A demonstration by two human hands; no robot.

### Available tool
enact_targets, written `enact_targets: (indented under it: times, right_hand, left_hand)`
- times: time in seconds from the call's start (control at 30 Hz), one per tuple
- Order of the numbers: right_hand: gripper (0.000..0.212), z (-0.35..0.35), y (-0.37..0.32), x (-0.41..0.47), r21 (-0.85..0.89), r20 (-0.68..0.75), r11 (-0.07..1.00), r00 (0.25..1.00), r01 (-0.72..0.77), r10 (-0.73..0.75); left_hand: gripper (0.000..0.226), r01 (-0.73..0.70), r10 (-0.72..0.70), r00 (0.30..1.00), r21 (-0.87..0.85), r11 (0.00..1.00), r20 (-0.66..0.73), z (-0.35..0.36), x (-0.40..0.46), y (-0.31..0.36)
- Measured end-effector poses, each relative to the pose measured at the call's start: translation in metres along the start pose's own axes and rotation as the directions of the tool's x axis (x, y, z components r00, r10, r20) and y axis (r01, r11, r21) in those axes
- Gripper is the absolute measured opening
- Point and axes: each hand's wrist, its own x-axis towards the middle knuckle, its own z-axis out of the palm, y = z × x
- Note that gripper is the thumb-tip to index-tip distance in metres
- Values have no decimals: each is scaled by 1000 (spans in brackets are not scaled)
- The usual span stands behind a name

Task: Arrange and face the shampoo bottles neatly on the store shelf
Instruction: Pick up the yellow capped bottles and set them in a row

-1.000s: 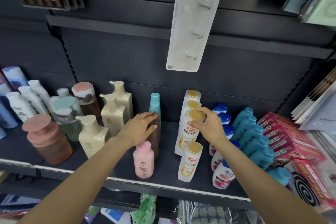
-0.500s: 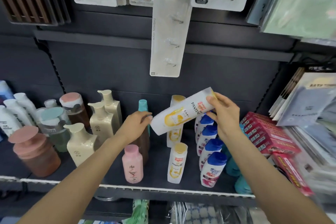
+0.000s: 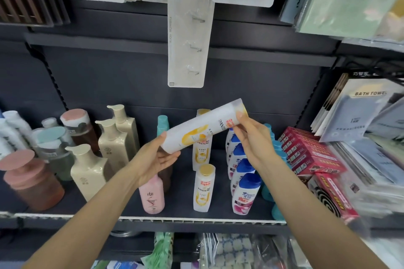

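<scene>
Pantene bottle held above the shelf, long axis tilted near-horizontal: right hand pinches cap end, left hand cradles base, fingers loose.

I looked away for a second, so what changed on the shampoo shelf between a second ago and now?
The right hand lifted a Pantene bottle out of its row and tipped it sideways. The left hand left the brown bottle and now supports the lifted bottle's base. The other bottles stayed put.
</scene>
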Motion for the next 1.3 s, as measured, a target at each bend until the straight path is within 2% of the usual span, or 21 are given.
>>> enact_targets:
  times: [0.07, 0.17, 0.23, 0.3, 0.4, 0.5, 0.53, 0.6, 0.77, 0.93, 1.0, 1.1, 1.17, 1.23, 1.3]
  right_hand:
    - [19, 2, 0, -3, 7, 4, 1000, 1000, -13, 13]
    - [22, 5, -2, -5, 15, -27, 999, 998, -51, 52]
    - [26, 5, -5, -7, 31, -64, 997, 995, -70, 72]
    - [25, 6, -6, -8, 54, -59, 996, 996, -68, 71]
    - [15, 8, -8, -12, 74, 12, 997, 999, -33, 32]
    - [15, 11, -12, -17, 35, 84, 999, 996, 3, -5]
    - [15, 12, -12, -18, 19, 106, 1000, 994, 8, -10]
    - [15, 13, -12, -21, -10, 137, 1000, 991, 2, -1]
    - [30, 14, -9, -26, -59, 108, 998, 994, 13, -7]
    - [27, 11, -6, -28, 7, 83, 1000, 996, 25, -26]
    - [29, 12, -7, -29, 13, 88, 999, 996, 32, -34]
    - [32, 16, -8, -30, 5, 86, 999, 995, 50, -50]
    - [34, 19, -8, -31, 1, 77, 998, 995, 62, -62]
    - [38, 22, -7, -32, 7, 53, 998, 997, 57, -58]
    - [43, 24, -5, -32, 21, 26, 999, 999, 41, -41]
  left_hand:
    - [35, -82, 82, 996, -18, 997, 29, 0, -4, -4]
    - [33, -203, 199, 977, 44, 978, 79, 1, -10, -9]
    - [39, -256, 245, 964, 102, 961, 105, 1, -15, -10]
    - [47, -309, 284, 949, 235, 922, 136, 1, -17, -10]
    - [68, -407, 336, 913, 516, 754, 230, 2, -18, -11]
    - [80, -467, 410, 871, 715, 520, 271, 9, -19, -15]
    - [80, -474, 442, 855, 752, 458, 270, 11, -18, -17]
    - [80, -476, 480, 838, 779, 409, 260, 15, -19, -18]
    - [78, -507, 526, 807, 773, 381, 269, 20, -23, -15]
    - [66, -501, 443, 842, 753, 427, 310, 26, -27, -2]
    - [61, -493, 428, 846, 771, 403, 317, 28, -29, 4]
    - [63, -486, 440, 835, 819, 305, 331, 32, -32, 9]
    - [73, -461, 459, 826, 861, 216, 327, 35, -34, 8]
    - [82, -402, 506, 806, 912, 86, 307, 38, -37, 7]
    - [83, -352, 580, 749, 934, -62, 320, 40, -39, 6]
